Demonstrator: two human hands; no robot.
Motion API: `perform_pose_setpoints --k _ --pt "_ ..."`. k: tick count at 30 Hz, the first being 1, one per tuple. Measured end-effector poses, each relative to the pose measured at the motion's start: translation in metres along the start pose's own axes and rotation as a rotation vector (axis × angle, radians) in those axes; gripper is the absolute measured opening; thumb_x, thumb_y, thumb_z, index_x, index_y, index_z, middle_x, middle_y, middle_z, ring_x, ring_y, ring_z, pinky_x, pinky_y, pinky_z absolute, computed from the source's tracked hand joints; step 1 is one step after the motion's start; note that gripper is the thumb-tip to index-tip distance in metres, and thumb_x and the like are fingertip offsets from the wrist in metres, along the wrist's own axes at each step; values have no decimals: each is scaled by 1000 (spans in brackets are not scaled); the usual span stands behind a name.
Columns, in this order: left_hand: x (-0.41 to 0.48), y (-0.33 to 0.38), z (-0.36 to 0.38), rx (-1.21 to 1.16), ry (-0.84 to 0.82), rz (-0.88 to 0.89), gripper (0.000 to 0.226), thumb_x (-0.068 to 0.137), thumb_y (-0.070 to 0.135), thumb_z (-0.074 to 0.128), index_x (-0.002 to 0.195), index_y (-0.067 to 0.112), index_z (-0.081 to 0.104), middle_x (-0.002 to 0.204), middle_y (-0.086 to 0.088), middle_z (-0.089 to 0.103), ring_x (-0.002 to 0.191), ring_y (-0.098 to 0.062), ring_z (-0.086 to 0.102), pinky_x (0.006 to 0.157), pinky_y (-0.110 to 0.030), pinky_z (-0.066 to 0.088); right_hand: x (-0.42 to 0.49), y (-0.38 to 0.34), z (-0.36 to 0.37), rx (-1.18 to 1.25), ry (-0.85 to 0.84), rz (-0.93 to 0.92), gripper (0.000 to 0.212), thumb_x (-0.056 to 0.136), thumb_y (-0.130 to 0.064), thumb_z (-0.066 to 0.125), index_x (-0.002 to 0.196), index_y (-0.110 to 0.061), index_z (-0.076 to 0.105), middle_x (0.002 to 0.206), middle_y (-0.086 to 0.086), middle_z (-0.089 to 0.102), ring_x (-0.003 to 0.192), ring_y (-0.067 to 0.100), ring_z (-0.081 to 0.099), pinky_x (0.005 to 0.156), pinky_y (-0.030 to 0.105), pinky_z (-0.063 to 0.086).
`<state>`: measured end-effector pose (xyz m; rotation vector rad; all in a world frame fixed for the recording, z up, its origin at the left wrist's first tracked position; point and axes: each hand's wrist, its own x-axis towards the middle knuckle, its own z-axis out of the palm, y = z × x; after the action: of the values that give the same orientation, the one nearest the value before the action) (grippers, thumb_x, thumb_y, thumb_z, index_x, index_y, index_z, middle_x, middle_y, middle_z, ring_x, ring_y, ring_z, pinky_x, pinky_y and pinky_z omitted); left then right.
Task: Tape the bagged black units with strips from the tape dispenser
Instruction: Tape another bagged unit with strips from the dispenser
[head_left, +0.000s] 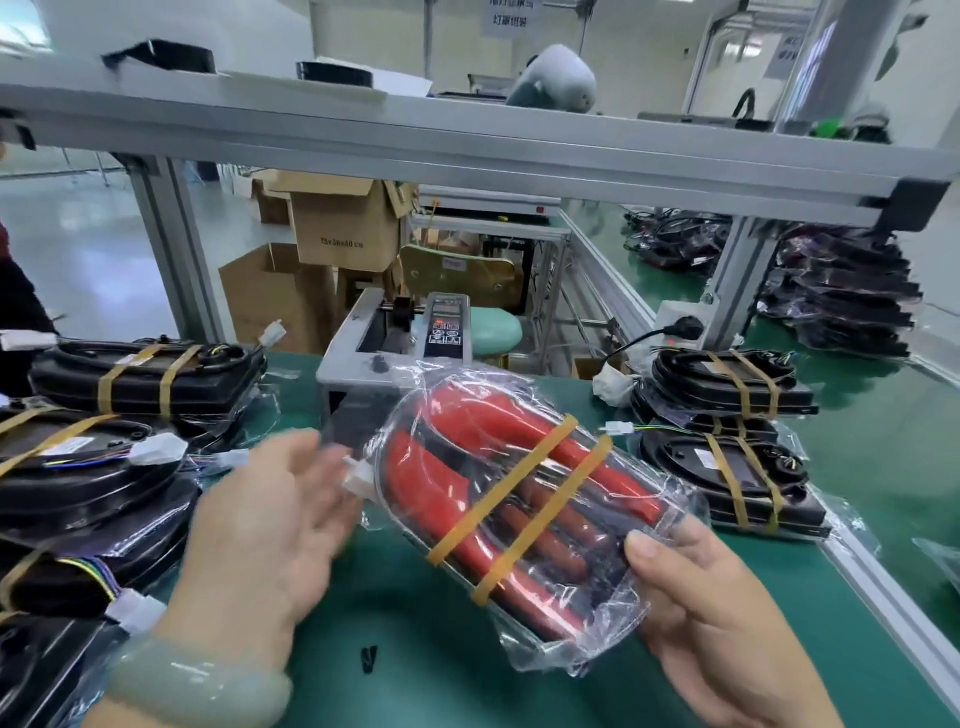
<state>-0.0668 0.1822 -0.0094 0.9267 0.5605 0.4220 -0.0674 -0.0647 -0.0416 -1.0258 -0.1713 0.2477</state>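
Observation:
A bagged unit (519, 499) with a red lens face and two tan tape strips across it is held tilted above the green table (415, 623). My right hand (717, 629) grips its near end, thumb on top of the clear bag. My left hand (270, 530) is open beside its far-left end, fingers straight near the white connector (359, 477); contact is unclear. The grey tape dispenser (395, 338) stands right behind the unit. Taped black units lie stacked at the left (145, 379) and at the right (727, 384).
A small black clip (369, 659) lies on the table in front of me. An aluminium frame and shelf (467, 150) run overhead, with a rail along the table's right edge (883, 587). Cardboard boxes (337, 223) and a stool stand behind the table. More bagged units are piled far right (841, 291).

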Motion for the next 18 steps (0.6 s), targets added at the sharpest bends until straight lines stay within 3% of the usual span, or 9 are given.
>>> perform_pose_setpoints --k 2,5,7,8,9,12,14,16,18 --pt "-2 16 -3 154 -6 440 16 86 32 60 101 29 59 102 9 63 109 -17 61 79 -27 47 1 2 0 1 -5 -3 46 71 5 64 117 3 59 111 28 66 99 40 67 74 38 58" --pt "-7 37 -1 862 -440 859 73 66 46 74 125 64 35 136 37 33 125 10 39 101 -25 29 2 3 0 -10 -22 10 53 66 7 73 117 3 59 111 29 66 100 40 66 78 41 58" --pt "-4 48 7 1167 -497 1023 50 71 48 71 116 60 52 133 36 39 116 14 42 99 -18 25 1 2 0 -40 -55 32 55 64 0 69 118 1 60 114 29 64 105 44 63 87 49 54" --pt "-3 53 15 1139 -492 999 22 76 47 66 97 48 68 117 30 59 100 16 52 88 -8 31 1 2 1 -60 -72 48 52 64 -1 68 116 -1 62 114 29 64 107 45 62 89 51 53" --pt "3 55 20 1120 -479 932 18 82 45 60 75 34 72 88 22 70 81 14 59 72 -5 37 1 2 2 -75 -87 66 47 65 0 67 111 -2 65 113 29 65 105 45 63 88 50 54" --pt "16 48 30 1271 -415 721 53 94 44 48 50 17 61 47 14 61 46 5 55 48 -11 36 0 5 4 -55 -116 135 41 66 0 65 106 1 68 110 31 65 99 43 66 77 43 57" --pt "29 44 27 1167 -293 609 52 96 48 42 63 15 66 50 4 63 46 -2 57 54 -19 46 0 5 3 -28 -101 157 49 67 -2 64 116 3 62 115 32 63 105 47 62 86 51 54" --pt "34 46 17 895 -188 482 45 95 55 39 85 20 66 76 1 71 71 -13 66 73 -30 50 0 3 1 -8 -48 164 58 67 -6 65 123 4 57 119 32 60 111 48 58 97 59 45" --pt "24 45 3 620 -311 250 47 79 73 49 97 32 61 103 2 70 93 -15 66 80 -38 48 3 1 1 38 27 149 58 66 -1 66 123 3 58 118 31 61 109 47 60 94 58 47"
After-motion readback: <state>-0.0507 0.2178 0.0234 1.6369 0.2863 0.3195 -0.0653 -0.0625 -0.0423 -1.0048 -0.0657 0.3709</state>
